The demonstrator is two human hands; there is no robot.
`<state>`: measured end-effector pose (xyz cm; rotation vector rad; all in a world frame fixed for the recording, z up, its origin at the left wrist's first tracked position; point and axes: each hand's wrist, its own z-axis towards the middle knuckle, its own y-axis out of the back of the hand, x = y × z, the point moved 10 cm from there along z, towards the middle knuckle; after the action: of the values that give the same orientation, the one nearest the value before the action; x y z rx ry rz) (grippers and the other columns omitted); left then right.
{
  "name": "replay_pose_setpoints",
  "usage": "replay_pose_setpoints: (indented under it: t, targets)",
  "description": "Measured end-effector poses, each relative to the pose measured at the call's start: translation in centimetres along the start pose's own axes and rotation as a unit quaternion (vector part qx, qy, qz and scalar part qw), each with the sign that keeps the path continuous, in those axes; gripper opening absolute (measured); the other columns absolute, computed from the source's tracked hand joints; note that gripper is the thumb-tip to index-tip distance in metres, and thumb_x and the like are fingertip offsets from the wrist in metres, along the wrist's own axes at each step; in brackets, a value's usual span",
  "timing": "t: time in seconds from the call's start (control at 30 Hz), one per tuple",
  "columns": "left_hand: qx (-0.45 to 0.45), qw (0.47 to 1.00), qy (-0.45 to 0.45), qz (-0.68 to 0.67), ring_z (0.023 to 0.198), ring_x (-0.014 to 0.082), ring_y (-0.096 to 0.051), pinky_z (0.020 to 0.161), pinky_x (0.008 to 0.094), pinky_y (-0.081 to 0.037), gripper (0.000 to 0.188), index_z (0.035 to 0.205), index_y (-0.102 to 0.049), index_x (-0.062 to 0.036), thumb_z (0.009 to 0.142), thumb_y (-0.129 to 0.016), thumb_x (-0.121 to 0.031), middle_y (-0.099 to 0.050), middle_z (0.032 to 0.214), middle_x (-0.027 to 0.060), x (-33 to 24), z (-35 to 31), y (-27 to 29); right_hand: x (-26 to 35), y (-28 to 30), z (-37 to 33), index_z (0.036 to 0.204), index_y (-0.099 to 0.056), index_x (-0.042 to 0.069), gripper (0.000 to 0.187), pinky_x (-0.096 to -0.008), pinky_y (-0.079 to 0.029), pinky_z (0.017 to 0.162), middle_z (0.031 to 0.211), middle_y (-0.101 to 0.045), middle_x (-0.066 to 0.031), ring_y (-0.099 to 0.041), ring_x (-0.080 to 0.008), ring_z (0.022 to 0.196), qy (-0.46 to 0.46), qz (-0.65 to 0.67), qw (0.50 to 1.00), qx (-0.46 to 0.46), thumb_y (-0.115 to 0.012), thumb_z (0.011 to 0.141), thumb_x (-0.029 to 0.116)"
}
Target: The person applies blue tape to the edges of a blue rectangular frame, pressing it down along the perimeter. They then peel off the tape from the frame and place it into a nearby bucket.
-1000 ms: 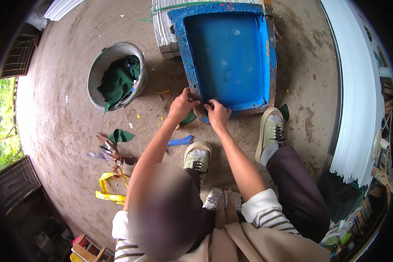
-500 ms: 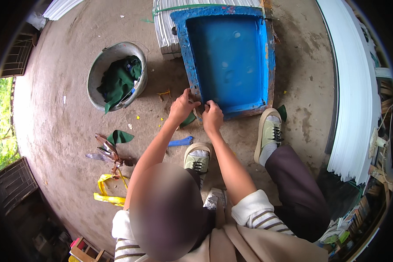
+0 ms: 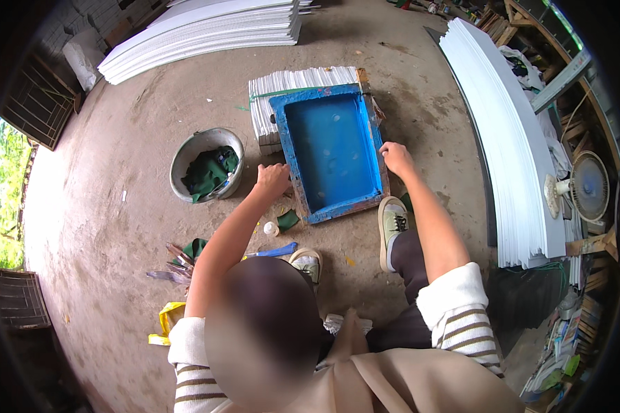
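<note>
A blue-coated screen frame [image 3: 280, 117] with a blue sheet or mesh [image 3: 329, 151] inside it lies in front of me. Its far part rests on a stack of white corrugated-looking sheets [image 3: 260, 113]. My left hand [image 3: 274, 179] is closed at the left side of the frame, fingers curled at its edge. At the opposite side, my right hand [image 3: 398, 161] grips the right edge with bent fingers. Below the near left corner are a dark green cloth scrap [image 3: 288, 220] and a small white container [image 3: 271, 228].
To the left stands a grey bucket [image 3: 180, 180] holding dark green cloth [image 3: 207, 172]. A blue-handled tool [image 3: 274, 251] lies near my shoe [image 3: 306, 264], with yellow strapping [image 3: 169, 321] farther left. Tall white sheet stacks [image 3: 506, 144] and a fan [image 3: 590, 184] line the right side.
My hands have parted from the frame's near left corner to its two sides. The right hand has crossed to the right edge. The view now takes in more of the floor beyond.
</note>
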<state>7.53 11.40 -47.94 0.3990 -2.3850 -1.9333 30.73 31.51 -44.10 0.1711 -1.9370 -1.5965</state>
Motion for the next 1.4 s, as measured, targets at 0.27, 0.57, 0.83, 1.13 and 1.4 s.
replay_pose_setpoints:
  t: [0.27, 0.57, 0.83, 1.13, 1.4]
  targets:
    - [-0.017, 0.994, -0.081, 0.075, 0.099, 0.0297, -0.062, 0.083, 0.0509, -0.042, 0.039, 0.111, -0.058, -0.0103, 0.080, -0.068, -0.032, -0.064, 0.101, 0.0089, -6.4, -0.3, 7.3, 0.1, 8.3, -1.9, 0.098, -0.064, 0.009, 0.016, -0.0434, -0.050, 0.079, 0.099, -0.067, -0.0141, -0.063, -0.0326, 0.095, 0.116, -0.185, 0.975, 0.039, -0.057, 0.088, 0.020]
    - [0.037, 0.993, -0.113, 0.027, 0.099, 0.0268, -0.063, 0.085, 0.0456, -0.046, 0.035, 0.109, -0.062, -0.0106, 0.081, -0.067, -0.030, -0.065, 0.104, 0.0088, -11.1, 3.3, 0.3, -5.9, -1.1, -3.9, 0.098, -0.064, 0.007, 0.016, -0.0438, -0.050, 0.081, 0.100, -0.066, -0.0155, -0.063, -0.0328, 0.096, 0.081, -0.129, 0.977, 0.150, -0.059, 0.087, 0.018]
    - [0.009, 0.956, -0.069, -0.285, 0.092, 0.0284, -0.063, 0.081, 0.0391, -0.051, 0.030, 0.105, -0.062, -0.0045, 0.083, -0.065, -0.024, -0.065, 0.100, 0.0131, -16.7, 8.6, -11.7, -12.5, -12.8, -4.9, 0.095, -0.061, 0.003, 0.016, -0.0393, -0.048, 0.081, 0.097, -0.061, -0.0146, -0.060, -0.0313, 0.093, -0.009, 0.158, 0.975, 0.153, -0.062, 0.085, 0.014]
    - [-0.076, 0.951, 0.112, -0.279, 0.087, 0.0245, -0.063, 0.074, 0.0372, -0.051, 0.032, 0.088, -0.069, -0.0092, 0.071, -0.076, -0.036, -0.067, 0.088, 0.0076, -19.2, 11.0, -14.5, -15.6, -16.6, -5.5, 0.087, -0.050, 0.003, 0.027, -0.0357, -0.046, 0.070, 0.084, -0.054, -0.0110, -0.055, -0.0244, 0.075, -0.073, 0.320, 0.944, 0.014, -0.072, 0.079, 0.015]
    - [-0.021, 0.937, 0.203, -0.284, 0.078, 0.0253, -0.065, 0.068, 0.0375, -0.052, 0.026, 0.078, -0.072, -0.0120, 0.066, -0.079, -0.034, -0.068, 0.077, 0.0076, -18.9, 11.7, -15.2, -17.5, -18.4, -4.6, 0.082, -0.049, 0.003, 0.029, -0.0346, -0.044, 0.065, 0.077, -0.053, -0.0091, -0.053, -0.0222, 0.068, -0.134, 0.345, 0.929, 0.021, -0.074, 0.078, 0.018]
